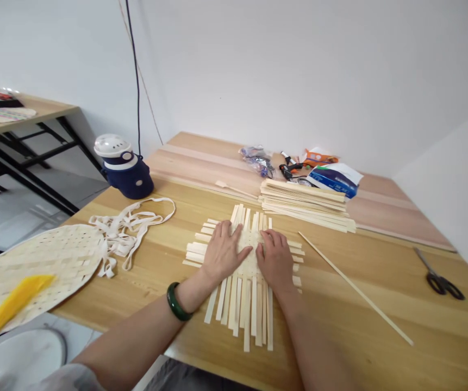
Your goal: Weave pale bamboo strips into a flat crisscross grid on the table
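L hand (222,252) & R hand (275,260) flat, open, gripping nothing, both resting on bamboo weave (250,266) mid-table (380,304); strip stack (307,205) at 1 o'clock, woven mat (38,271) at 9.

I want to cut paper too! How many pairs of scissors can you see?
1: the black-handled scissors lie on the right of the wooden table. Others could hide among the packets behind.

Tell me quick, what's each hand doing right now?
Left hand: open, lying flat on the pale woven bamboo strips, holding nothing.
Right hand: open, lying flat on the same strips, holding nothing.
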